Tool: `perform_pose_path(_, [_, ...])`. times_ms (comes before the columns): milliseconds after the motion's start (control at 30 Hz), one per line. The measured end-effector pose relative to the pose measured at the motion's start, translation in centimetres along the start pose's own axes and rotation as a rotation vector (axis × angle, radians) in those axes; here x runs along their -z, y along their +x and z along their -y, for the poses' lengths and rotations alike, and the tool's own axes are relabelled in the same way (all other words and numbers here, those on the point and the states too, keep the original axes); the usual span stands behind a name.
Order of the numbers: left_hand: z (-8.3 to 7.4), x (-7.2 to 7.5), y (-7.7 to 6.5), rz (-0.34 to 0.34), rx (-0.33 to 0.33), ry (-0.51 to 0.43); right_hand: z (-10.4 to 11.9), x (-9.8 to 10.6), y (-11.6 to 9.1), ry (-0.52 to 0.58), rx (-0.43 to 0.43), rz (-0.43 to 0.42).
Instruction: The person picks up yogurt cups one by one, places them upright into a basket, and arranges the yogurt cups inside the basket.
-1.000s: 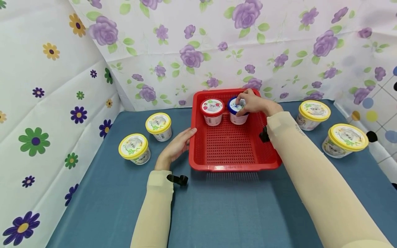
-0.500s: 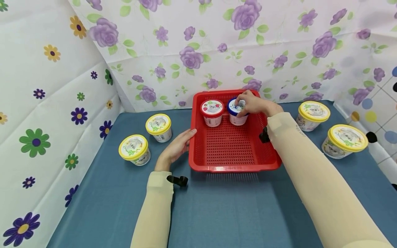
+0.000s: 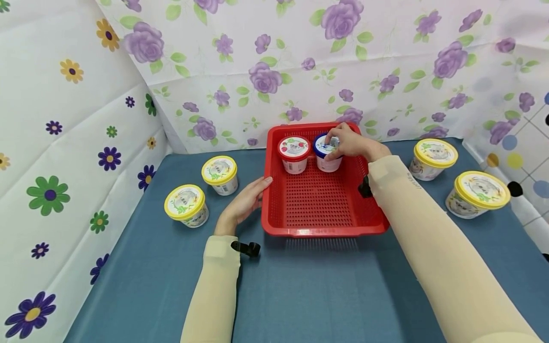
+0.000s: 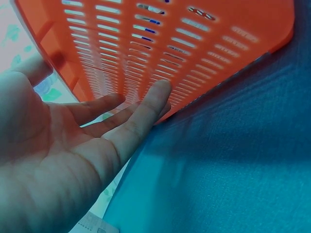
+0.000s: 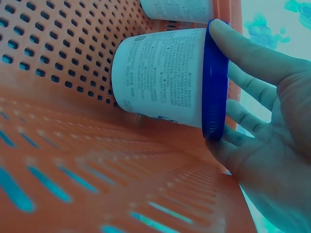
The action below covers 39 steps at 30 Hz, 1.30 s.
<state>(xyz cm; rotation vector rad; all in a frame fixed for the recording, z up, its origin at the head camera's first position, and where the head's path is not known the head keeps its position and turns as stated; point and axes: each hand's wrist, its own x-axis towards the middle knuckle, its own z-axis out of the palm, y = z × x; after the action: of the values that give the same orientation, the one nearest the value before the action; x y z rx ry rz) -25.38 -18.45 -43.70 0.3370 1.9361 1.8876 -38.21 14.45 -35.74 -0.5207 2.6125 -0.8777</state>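
Note:
My right hand holds a small white tub with a blue lid, its thumb and fingers spread around the lid's edge. That tub stands upright in the back of a red plastic basket. Just left of it in the basket is a similar tub with a red lid. My left hand grips the basket's left side, the thumb at the rim. In the left wrist view, the fingers lie against the outside of the slotted wall.
Two yellow-lidded tubs, one in front and one behind, stand left of the basket. On the right are two more, a far one and a nearer one. Flowered sheets rise behind the blue cloth-covered table.
The blue-lidded tub has shifted very slightly left, towards the red-lidded one, with my right hand still on its lid. My left hand and the basket have stayed in place.

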Motion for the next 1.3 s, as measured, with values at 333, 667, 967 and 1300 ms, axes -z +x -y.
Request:
perform_pose_path(333, [0.0,0.0,0.2,0.001,0.003,0.001,0.0,-0.2,0.0,-0.025,-0.001,-0.011])
perform_pose_path(667, [-0.2,0.0,0.2,0.005,0.004,-0.003,0.1,0.4,-0.3,-0.028,0.010,-0.018])
perform_pose_path(967, [0.0,0.1,0.1,0.007,-0.001,-0.009,0.9,1.3,-0.6,-0.026,0.082,-0.024])
perform_pose_path(1300, [0.0,0.0,0.0,0.011,-0.007,-0.020,1.6,2.8,-2.0,-0.010,0.145,0.006])
